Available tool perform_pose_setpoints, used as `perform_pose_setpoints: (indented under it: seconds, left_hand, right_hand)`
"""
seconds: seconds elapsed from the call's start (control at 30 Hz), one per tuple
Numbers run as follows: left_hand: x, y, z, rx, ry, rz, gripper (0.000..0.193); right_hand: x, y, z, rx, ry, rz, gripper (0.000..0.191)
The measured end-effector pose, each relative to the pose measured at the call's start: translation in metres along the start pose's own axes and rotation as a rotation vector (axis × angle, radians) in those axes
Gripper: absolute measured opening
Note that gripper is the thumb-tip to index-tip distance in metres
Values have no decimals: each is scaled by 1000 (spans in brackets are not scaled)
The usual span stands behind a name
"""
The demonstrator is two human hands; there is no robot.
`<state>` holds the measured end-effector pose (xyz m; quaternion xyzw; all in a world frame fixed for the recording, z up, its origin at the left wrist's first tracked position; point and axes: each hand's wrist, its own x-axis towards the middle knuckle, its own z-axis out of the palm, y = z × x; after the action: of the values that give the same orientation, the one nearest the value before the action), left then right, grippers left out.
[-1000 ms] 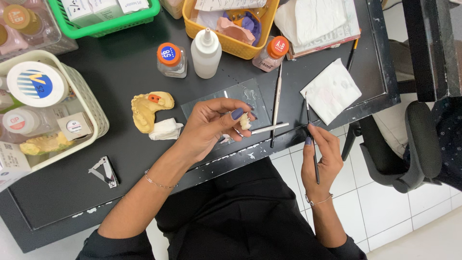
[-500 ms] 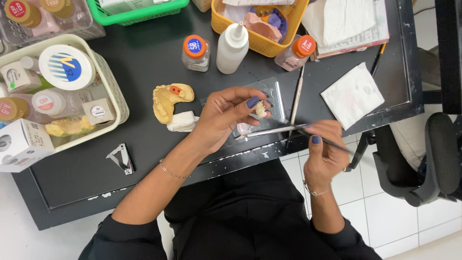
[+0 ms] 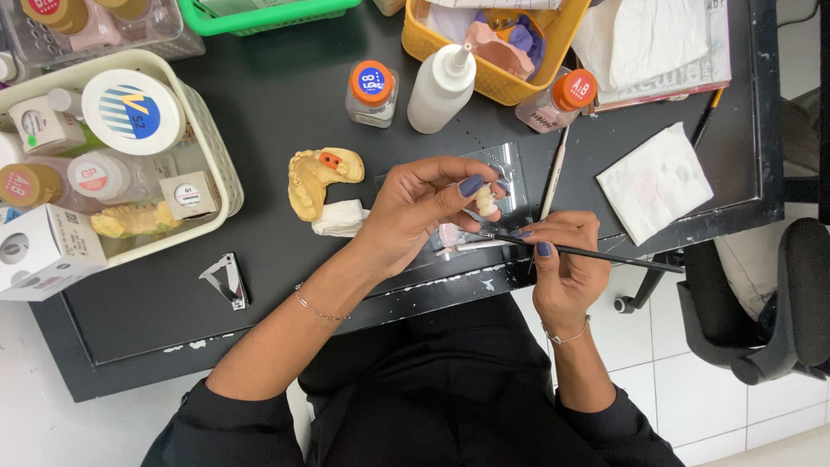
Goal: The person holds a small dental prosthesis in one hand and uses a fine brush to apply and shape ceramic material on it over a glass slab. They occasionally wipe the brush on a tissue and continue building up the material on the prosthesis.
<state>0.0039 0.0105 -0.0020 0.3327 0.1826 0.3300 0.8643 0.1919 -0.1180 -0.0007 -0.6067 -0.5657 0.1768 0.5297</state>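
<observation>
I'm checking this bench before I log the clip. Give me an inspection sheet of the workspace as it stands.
Surface: dark table, front edge chipped.
Job's things: small tooth piece pinched in left hand; thin brush in right hand, tip near the piece.
Clutter: yellow dental cast, white squeeze bottle, two orange-capped jars, folded tissue, staple remover, baskets.
Grippers: both hands closed on their items.
Cables: nothing seen.
Surroundings: white tiled floor, black chair.

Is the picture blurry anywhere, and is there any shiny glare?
Head view: mostly sharp; the left hand, the small tooth piece and the right hand's thin brush look clear. Soft even light, faint shadows, slight shine on the clear plate.
</observation>
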Motion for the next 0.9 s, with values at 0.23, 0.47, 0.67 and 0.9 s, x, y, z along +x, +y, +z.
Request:
perform_pose_setpoints:
  seconds: [0.23, 0.47, 0.67, 0.9]
  left_hand:
    - [0, 2, 2, 3, -5, 12, 28]
    - [-1, 1, 2, -11, -14, 22, 27]
    - [0, 1, 3, -9, -18, 34, 28]
    - [-1, 2, 1, 16, -3, 83, 28]
  right_hand:
    - [1, -2, 1, -27, -3, -10, 21]
    - [2, -3, 2, -48, -8, -19, 20]
    - [3, -5, 1, -78, -42, -19, 16]
    - [-3, 5, -11, 247, -43, 134, 14]
